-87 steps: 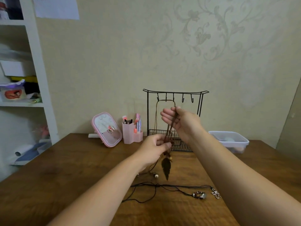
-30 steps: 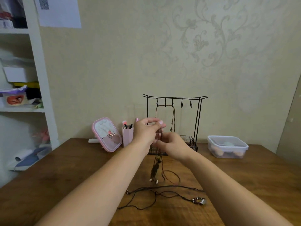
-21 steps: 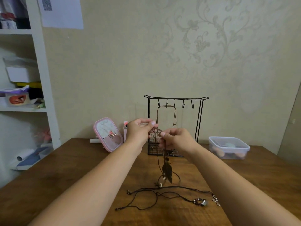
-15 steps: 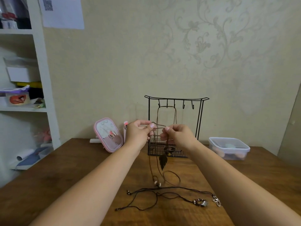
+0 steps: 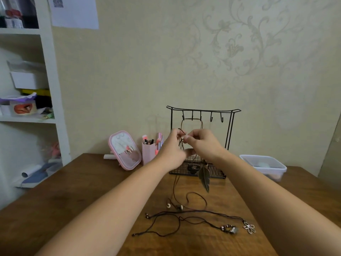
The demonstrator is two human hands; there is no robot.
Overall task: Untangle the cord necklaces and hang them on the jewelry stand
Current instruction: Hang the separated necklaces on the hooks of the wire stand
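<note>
A black wire jewelry stand (image 5: 230,126) with hooks stands at the back of the table, and one brown cord necklace (image 5: 191,119) hangs on it. My left hand (image 5: 171,150) and my right hand (image 5: 204,145) are raised in front of the stand, both pinching the cord of a brown feather-pendant necklace (image 5: 204,178). Its dark feather dangles below my right wrist, and its beaded ends trail on the table. Black cord necklaces (image 5: 184,218) lie tangled on the wood nearer me, with a bead pendant (image 5: 229,229) and a silver flower pendant (image 5: 249,227).
On the wooden table (image 5: 73,196) a pink-rimmed mirror (image 5: 124,150) and a pink brush holder (image 5: 148,150) stand left of the stand. A clear lidded plastic box (image 5: 263,166) sits at the right. White shelves (image 5: 27,89) fill the left wall.
Both hands rose a little and came closer together on the cord. The feather pendant swung to the right and hangs below my right wrist.
</note>
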